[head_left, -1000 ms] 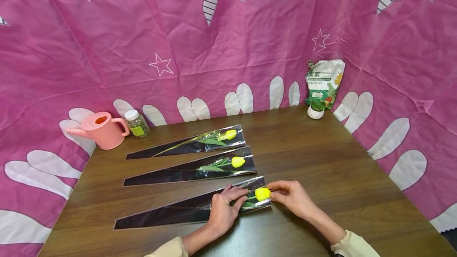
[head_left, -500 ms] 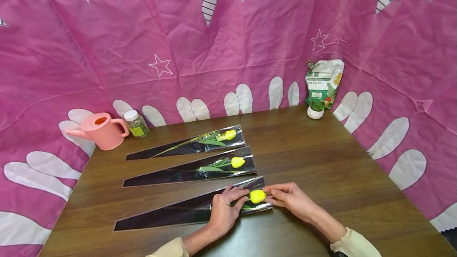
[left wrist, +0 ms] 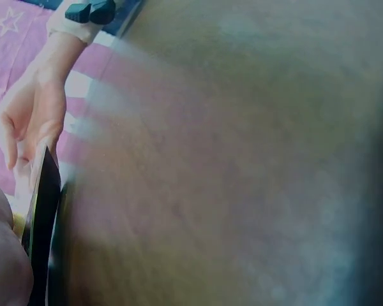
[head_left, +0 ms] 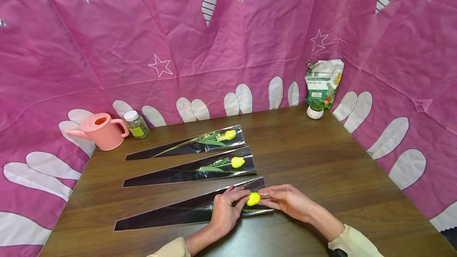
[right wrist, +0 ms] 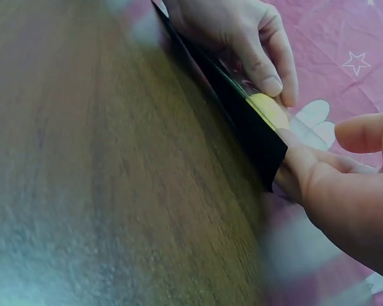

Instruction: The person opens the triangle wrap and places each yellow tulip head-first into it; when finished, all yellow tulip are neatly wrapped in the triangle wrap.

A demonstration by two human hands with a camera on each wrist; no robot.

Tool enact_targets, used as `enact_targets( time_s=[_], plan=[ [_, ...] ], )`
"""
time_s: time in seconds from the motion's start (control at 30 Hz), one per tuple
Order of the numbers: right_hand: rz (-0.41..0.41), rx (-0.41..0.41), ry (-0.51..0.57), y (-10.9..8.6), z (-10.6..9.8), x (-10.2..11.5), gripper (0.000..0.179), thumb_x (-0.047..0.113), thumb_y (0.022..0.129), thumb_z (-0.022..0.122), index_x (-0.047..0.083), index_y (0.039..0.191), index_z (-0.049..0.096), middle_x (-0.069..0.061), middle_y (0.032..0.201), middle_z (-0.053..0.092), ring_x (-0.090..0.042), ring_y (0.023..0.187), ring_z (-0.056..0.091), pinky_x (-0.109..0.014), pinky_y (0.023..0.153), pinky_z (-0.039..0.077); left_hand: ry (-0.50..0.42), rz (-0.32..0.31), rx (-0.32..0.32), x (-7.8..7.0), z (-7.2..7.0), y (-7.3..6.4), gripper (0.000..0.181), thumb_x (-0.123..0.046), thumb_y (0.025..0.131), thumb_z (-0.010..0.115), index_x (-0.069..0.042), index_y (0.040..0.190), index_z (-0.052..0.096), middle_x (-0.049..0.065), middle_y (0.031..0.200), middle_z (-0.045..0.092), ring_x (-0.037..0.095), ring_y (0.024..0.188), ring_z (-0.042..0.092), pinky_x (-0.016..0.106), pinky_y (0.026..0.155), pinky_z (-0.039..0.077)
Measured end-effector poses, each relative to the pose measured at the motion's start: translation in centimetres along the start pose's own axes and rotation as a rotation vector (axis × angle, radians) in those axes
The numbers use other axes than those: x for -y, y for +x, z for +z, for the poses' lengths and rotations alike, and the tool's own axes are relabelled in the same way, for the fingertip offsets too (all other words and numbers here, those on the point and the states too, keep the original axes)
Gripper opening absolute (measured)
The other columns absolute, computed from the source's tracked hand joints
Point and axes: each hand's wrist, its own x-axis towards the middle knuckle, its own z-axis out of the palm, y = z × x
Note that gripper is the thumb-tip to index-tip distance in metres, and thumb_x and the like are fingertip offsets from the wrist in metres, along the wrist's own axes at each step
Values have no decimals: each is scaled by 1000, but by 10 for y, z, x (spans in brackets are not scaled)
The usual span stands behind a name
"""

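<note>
A yellow tulip [head_left: 253, 199] lies head outward in the mouth of the nearest flower sleeve [head_left: 160, 217], which has a black back and a clear front. My left hand [head_left: 225, 211] lies across that sleeve and pinches its clear film beside the bloom; most of the stem is hidden under it. At the wide end my right hand [head_left: 294, 203] reaches in from the right, fingers extended against the tulip's tip and sleeve edge. Its thumb [right wrist: 357, 134] stands apart in the right wrist view. Dark sleeve material [left wrist: 46, 210] partly blocks the left wrist view.
Two more sleeves, a middle sleeve [head_left: 153, 178] and a far sleeve [head_left: 143, 154], hold yellow tulips. A pink watering can [head_left: 107, 134] and a lidded jar [head_left: 137, 126] stand back left. Back right are a fertilizer bag [head_left: 323, 84] and a small white pot [head_left: 315, 112].
The tulip's head has slid left, deeper into the near sleeve, and my right hand has followed it leftward. My left hand has hardly moved.
</note>
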Motion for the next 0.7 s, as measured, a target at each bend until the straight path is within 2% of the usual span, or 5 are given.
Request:
enact_targets(
  time_s=[0.17,0.3,0.37,0.57,0.7],
  plan=[
    [-15,69,57,4,0,-1,40,1,107,37,-27,135,38,-29,137,52,-30,128,53,-40,110,35,-10,7,-14,0,2,0,29,12,69,84,-4,93,80,6,92,76,21,90,73,54,89,52],
    [-19,73,30,4,2,1,41,3,107,39,-27,136,38,-31,140,49,-32,131,50,-39,110,35,-15,4,-17,0,3,0,29,12,69,84,-3,93,80,7,93,76,20,90,73,55,89,52],
    [-26,45,-10,3,4,3,42,3,106,41,-27,135,38,-32,140,49,-33,130,51,-39,110,35,-10,4,-23,0,3,1,28,12,69,84,-3,93,80,7,92,76,19,90,73,55,88,52],
    [-46,-112,-169,-8,5,10,46,6,104,49,-29,132,39,-33,135,51,-30,125,56,-34,105,42,11,0,-18,1,3,1,27,10,70,85,-2,94,79,5,92,76,17,90,73,55,89,52],
    [-70,-161,-323,-17,-1,16,48,9,105,49,-28,133,39,-38,136,48,-37,124,56,-36,100,47,60,46,-8,0,-7,2,28,4,73,85,-1,99,78,6,97,76,19,95,72,56,90,51]
  ],
)
